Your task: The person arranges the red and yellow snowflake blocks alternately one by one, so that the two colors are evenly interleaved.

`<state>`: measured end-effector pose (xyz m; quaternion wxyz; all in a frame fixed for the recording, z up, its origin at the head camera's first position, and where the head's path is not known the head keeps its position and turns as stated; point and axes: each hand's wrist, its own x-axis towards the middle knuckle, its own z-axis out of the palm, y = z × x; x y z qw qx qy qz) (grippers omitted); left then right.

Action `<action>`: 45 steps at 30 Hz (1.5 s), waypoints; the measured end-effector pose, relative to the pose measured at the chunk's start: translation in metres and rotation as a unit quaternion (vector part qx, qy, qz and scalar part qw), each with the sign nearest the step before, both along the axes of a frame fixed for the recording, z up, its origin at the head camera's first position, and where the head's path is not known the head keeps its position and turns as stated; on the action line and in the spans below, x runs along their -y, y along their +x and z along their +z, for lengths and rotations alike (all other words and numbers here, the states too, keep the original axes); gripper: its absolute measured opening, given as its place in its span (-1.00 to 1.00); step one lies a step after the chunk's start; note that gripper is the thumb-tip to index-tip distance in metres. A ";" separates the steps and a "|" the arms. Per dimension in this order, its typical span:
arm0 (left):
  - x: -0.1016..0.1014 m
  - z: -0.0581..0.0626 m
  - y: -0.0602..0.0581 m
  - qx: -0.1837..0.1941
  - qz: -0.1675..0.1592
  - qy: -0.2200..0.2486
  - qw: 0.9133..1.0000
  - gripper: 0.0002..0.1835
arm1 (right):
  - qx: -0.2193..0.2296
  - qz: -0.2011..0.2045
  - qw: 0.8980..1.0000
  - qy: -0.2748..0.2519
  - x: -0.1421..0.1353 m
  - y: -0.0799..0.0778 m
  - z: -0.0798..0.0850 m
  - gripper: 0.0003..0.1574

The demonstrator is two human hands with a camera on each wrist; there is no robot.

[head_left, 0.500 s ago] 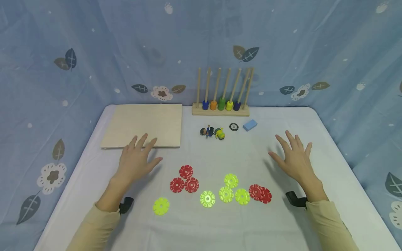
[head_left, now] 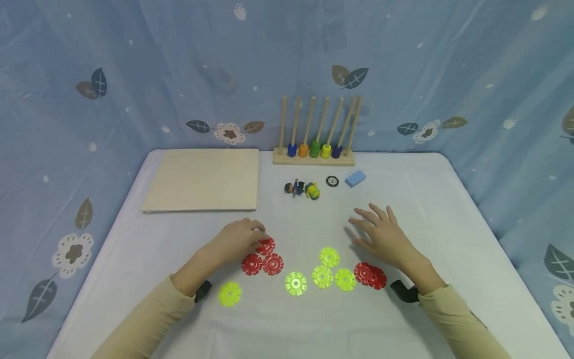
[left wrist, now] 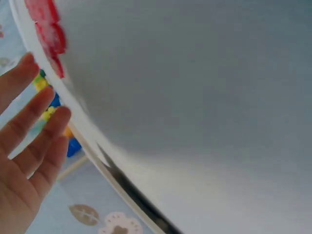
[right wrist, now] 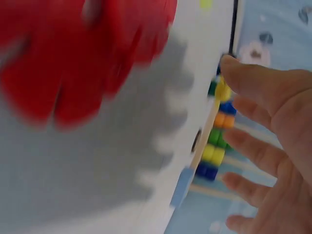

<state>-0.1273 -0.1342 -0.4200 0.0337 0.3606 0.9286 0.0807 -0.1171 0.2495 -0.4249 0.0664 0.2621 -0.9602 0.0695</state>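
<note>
My left hand [head_left: 235, 240] is over the upper-left edge of a trio of red notched discs [head_left: 273, 264], its fingertips overlapping the topmost one. In the left wrist view its fingers [left wrist: 34, 151] are spread and slightly bent, with nothing between them. My right hand [head_left: 381, 235] hovers with fingers apart, just above and right of two overlapping red notched discs [head_left: 377, 278]. Those discs loom large and blurred in the right wrist view. Between the hands lie several yellow-green notched discs [head_left: 322, 277], and another yellow-green disc [head_left: 230, 294] is below the left hand.
A pale wooden board [head_left: 202, 179] lies at the back left. Behind the discs stands a wooden peg rack [head_left: 314, 159] with coloured beads. Two small toy figures [head_left: 312, 191], a black-rimmed round token [head_left: 332, 181] and a blue block [head_left: 356, 178] lie before it.
My left hand has moved right and toward me, from the board's front edge to the red trio. My right hand has shifted left and slightly nearer. The discs stay where they were.
</note>
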 end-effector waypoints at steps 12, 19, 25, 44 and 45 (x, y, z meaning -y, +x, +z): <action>-0.007 0.000 0.003 0.091 -0.014 0.012 0.996 -0.74 | 0.145 0.179 0.973 0.027 0.052 0.014 0.005 -0.58; -0.006 -0.004 0.009 0.114 -0.026 0.013 0.993 -0.66 | 0.171 0.179 0.966 0.078 0.069 0.014 0.005 -0.62; -0.005 -0.005 0.008 0.107 -0.024 0.017 0.994 -0.63 | 0.180 0.165 0.966 0.085 0.075 0.012 0.007 -0.50; -0.001 -0.007 -0.018 -0.037 0.090 -0.050 0.994 -0.72 | 0.231 0.108 0.967 0.003 0.074 -0.006 0.003 -0.24; 0.000 -0.007 -0.019 -0.038 0.094 -0.050 0.994 -0.72 | 0.228 0.106 0.968 -0.001 0.076 -0.010 0.004 -0.24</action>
